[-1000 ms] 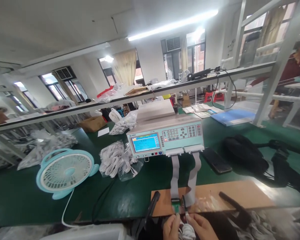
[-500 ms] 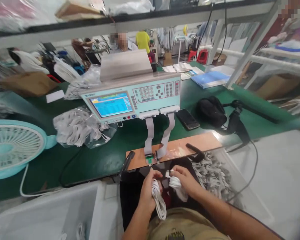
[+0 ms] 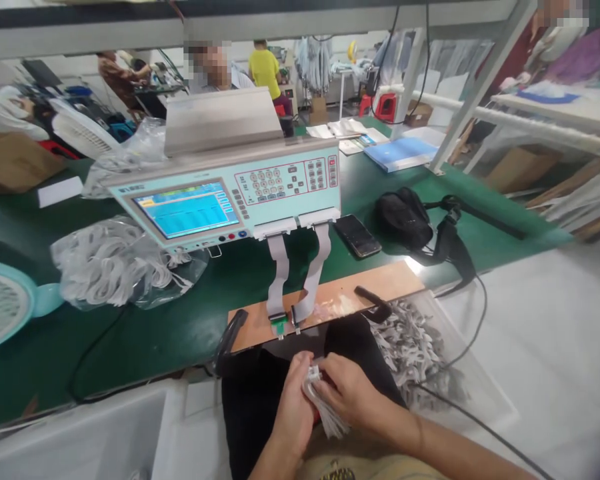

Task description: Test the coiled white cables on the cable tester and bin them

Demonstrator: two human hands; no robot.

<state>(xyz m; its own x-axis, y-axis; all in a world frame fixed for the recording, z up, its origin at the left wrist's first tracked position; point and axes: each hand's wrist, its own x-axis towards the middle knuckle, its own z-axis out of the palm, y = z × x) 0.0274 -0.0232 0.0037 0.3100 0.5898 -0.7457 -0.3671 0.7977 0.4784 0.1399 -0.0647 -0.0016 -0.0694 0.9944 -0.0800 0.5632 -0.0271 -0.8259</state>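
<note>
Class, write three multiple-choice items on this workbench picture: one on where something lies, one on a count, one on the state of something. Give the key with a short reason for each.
1. Where does the phone lie?
A. on the green bench right of the tester
B. on the wooden board
C. in the person's lap

2. How many grey ribbon cables hang from the front of the tester?
A. one
B. two
C. four

3. What state is the tester's screen in?
A. dark
B. cracked
C. lit blue

Key
1. A: it lies flat on the green bench, between the tester and the black bag.
2. B: two strips run down side by side to the wooden board.
3. C: the screen glows blue with rows on it.

Below, the left hand and right hand together hold a white cable bundle.
</note>
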